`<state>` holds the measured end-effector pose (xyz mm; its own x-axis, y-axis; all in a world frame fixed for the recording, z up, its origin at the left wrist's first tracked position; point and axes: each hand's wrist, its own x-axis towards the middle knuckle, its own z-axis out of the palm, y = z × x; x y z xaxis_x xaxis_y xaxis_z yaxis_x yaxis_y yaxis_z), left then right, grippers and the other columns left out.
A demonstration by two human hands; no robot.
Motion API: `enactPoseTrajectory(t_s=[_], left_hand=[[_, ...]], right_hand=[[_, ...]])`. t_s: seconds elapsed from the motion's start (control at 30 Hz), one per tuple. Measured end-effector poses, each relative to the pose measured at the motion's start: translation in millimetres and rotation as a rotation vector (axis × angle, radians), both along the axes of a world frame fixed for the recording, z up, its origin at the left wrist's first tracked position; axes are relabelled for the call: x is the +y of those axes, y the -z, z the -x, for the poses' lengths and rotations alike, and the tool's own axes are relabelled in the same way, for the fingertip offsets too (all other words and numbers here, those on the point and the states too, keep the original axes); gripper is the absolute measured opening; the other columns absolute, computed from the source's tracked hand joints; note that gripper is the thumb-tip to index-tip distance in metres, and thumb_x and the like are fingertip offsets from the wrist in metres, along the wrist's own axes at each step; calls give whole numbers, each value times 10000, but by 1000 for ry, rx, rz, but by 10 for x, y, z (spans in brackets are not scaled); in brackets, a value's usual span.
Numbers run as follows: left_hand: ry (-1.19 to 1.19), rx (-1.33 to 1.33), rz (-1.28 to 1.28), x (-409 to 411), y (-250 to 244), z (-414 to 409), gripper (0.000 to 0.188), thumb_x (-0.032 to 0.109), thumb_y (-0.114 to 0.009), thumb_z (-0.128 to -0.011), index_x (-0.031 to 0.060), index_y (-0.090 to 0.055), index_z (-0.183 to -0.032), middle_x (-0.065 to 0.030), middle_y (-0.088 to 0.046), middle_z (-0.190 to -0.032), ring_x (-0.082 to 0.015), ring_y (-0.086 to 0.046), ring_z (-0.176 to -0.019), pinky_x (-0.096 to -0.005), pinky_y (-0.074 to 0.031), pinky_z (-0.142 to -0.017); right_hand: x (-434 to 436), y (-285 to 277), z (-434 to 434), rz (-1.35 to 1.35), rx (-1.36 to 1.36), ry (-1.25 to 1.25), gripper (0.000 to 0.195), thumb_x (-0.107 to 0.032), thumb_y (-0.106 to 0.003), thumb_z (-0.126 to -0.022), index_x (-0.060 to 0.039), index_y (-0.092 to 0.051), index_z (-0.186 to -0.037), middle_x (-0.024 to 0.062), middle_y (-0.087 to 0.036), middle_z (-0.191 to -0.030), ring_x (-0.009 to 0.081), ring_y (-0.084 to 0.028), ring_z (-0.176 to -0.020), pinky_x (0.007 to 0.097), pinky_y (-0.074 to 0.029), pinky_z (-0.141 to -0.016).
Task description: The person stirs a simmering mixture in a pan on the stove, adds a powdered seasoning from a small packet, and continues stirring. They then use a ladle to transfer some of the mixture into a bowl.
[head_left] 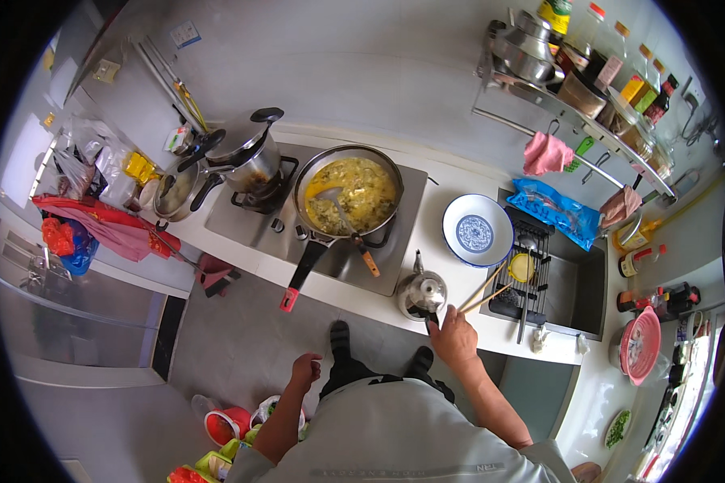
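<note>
My right hand [454,338] is over the counter's front edge, closed around a pair of wooden chopsticks [482,294] whose free ends spread toward the sink. Its fingers are close beside the black handle of a small stainless-steel kettle [424,293]; whether they touch it I cannot tell. My left hand [306,371] hangs over the floor, fingers loosely curled on nothing. A frying pan [311,265] on the gas hob holds yellowish soupy food with greens [362,181]. In it rests a wooden-handled ladle [357,241]. Right of the hob lies a blue-patterned white bowl [476,229].
A pressure cooker [244,160] stands on the left burner, beside a lidded pot [178,190]. At right, a rack with a long-handled ladle [524,296] spans the sink [580,290], near a blue plastic bag [556,211]. Bottles and jars fill a wall shelf [580,115].
</note>
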<state>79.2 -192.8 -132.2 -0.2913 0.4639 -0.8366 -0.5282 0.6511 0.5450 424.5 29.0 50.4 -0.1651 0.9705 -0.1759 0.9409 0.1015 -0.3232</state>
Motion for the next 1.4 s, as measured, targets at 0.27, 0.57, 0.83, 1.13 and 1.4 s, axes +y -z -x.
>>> enactPoseTrajectory(t_s=[0.27, 0.57, 0.83, 1.13, 1.4], left_hand=[[855, 590, -68, -649, 773, 1209, 190, 212, -668, -838, 62, -709, -948, -85, -660, -747, -225, -655, -676, -384, -533, -618], [1146, 861, 128, -1505, 924, 2329, 332, 197, -769, -706, 128, -744, -1030, -53, -725, -877, -246, -704, -848, -406, -567, -743], [1259, 1240, -214, -1946, 591, 1618, 259, 228, -670, -865, 109, -760, -1076, -135, -741, -875, -286, -725, -847, -419, -577, -808], [467, 680, 235, -2694, 212, 1197, 283, 290, -702, -816, 20, -746, -889, -189, -733, -851, -304, -718, -815, -436, -548, -774], [438, 639, 290, -3088, 611, 1677, 239, 264, -623, -819, 53, -736, -821, -190, -712, -818, -373, -692, -768, -462, -550, -756]], right_hand=[[334, 374, -14, 851, 278, 327, 375, -403, -721, -890, -48, -680, -774, 35, -653, -622, 144, -669, -511, 277, -470, -431], [531, 153, 58, 1062, 363, 466, 403, -461, -657, -952, -87, -677, -805, 24, -633, -633, 130, -596, -502, 245, -377, -410], [339, 326, 77, 833, 569, 491, 378, -382, -673, -959, -63, -600, -769, 59, -612, -589, 182, -652, -487, 303, -522, -416], [-396, 339, 187, 736, 685, 560, 394, -372, -677, -948, -25, -565, -798, 82, -590, -626, 212, -651, -493, 319, -549, -442], [-1374, 248, 867, 835, 605, 492, 308, -271, -636, -973, -9, -560, -829, 85, -586, -611, 227, -651, -459, 316, -521, -369]])
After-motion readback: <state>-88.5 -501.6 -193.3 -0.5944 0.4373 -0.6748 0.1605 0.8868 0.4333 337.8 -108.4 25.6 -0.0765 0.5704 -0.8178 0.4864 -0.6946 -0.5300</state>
